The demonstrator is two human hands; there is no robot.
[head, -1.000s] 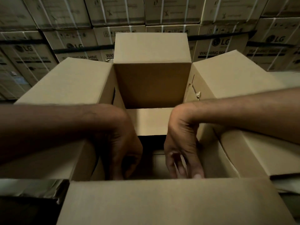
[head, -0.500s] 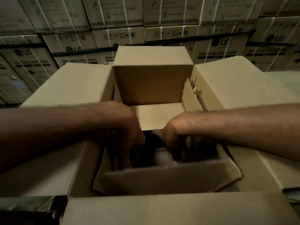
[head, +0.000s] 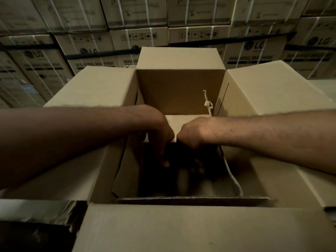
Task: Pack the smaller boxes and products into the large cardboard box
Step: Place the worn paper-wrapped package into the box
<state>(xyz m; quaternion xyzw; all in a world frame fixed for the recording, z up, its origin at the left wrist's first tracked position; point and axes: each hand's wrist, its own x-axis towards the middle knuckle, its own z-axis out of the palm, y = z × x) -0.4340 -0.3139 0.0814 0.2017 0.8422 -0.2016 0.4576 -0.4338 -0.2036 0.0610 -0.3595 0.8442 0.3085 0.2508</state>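
Observation:
The large cardboard box [head: 181, 228] stands open in front of me, its four flaps spread outward. Inside it sits a smaller open cardboard box [head: 192, 198] with its own flaps up against the big box's walls. Both my hands reach down into the smaller box's dark inside. My left hand [head: 161, 142] points its fingers straight down, one fingertip showing in the gloom. My right hand [head: 195, 134] is bent at the wrist, and its fingers vanish into the shadow. What lies at the bottom is too dark to make out.
Stacked washing-machine cartons [head: 252, 51] with white straps form a wall behind the box. A frayed strip [head: 208, 103] hangs from the smaller box's right flap. Dark crumpled material [head: 36, 215] lies at the lower left beside the big box.
The smaller box has sunk deeper into the large box and its flaps have spread against the walls. Both hands have moved closer together, toward the far side, and reach deeper.

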